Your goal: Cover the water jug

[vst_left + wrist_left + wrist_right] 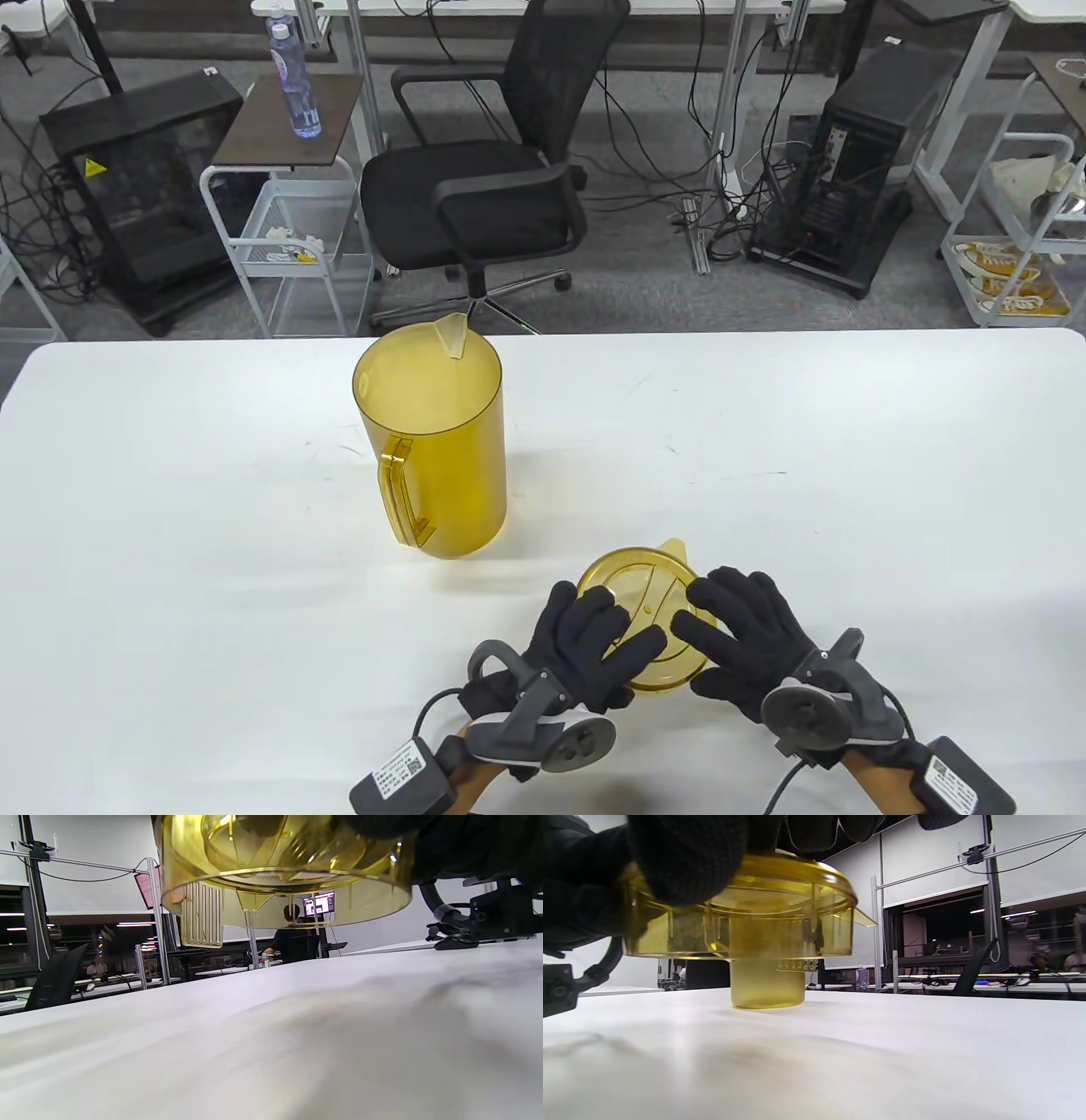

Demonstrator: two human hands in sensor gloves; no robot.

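A clear yellow water jug (433, 441) stands upright and uncovered on the white table (170, 509), its handle facing me and its spout at the far side. Its round yellow lid (646, 587) is near the front edge, to the jug's right. My left hand (604, 630) grips the lid's left side and my right hand (711, 613) grips its right side, fingers curled over the top. In the left wrist view the lid (280, 866) hangs clear above the table. The right wrist view shows the lid (746, 929) lifted, with the jug (768, 984) behind it.
Beyond the table's far edge stand a black office chair (492, 170), a small side table with a water bottle (293, 76) on it, and computer towers among cables on the floor. White table surface lies between the lid and the jug.
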